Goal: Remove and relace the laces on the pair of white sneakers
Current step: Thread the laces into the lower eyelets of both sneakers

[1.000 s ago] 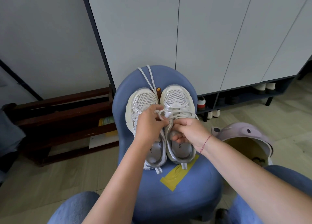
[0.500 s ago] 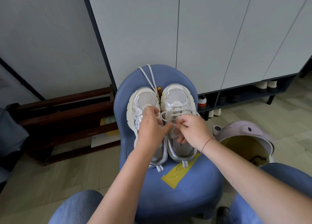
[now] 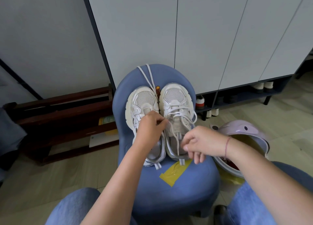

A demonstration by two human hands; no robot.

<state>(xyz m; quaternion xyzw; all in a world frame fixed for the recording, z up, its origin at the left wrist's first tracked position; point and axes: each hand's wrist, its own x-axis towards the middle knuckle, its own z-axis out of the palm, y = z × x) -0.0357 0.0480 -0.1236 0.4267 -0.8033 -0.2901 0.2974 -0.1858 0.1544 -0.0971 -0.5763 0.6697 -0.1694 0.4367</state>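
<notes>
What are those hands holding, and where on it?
Both pinch the lace of the laced sneaker: left hand by the tongue, right hand on a loose strand near the heel.

Mesh-toed sneakers (image 3: 159, 109) with glossy silver heels sit on a matt blue cloth chair (image 3: 194, 187).

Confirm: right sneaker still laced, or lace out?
Laced, but loose. The lace crosses the right sneaker in slack loops; right hand pinches a strand drawn toward the heel, left hand pinches it at the tongue.

Two sneakers (image 3: 144, 104) (image 3: 176, 97), two hands (image 3: 150, 127) (image 3: 201, 140), one chair (image 3: 189, 187), one helmet (image 3: 237, 129)
</notes>
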